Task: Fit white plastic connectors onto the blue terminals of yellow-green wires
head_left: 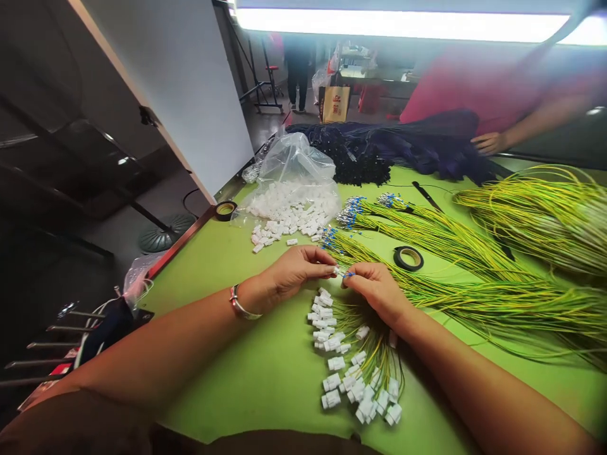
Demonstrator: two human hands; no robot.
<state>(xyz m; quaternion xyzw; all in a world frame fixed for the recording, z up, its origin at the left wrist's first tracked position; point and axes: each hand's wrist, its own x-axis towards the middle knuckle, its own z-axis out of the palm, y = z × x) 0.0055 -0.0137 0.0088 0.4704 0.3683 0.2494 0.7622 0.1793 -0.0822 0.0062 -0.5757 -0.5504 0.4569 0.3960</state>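
My left hand (pixel 298 270) pinches a small white plastic connector (pixel 336 270) at its fingertips. My right hand (pixel 374 287) pinches the blue-tipped end of a yellow-green wire (pixel 349 275) right beside that connector. The two hands meet over the green table (pixel 237 354). Below them lies a fan of wires fitted with white connectors (pixel 353 370). Bundles of yellow-green wires with blue terminals (pixel 450 253) stretch off to the right.
A clear bag spilling loose white connectors (pixel 294 202) lies behind my hands. One tape roll (pixel 408 258) sits among the wires, another (pixel 226 209) at the table's left edge. Dark wire bundles (pixel 403 148) lie at the back, where another person's hand (pixel 488 143) rests.
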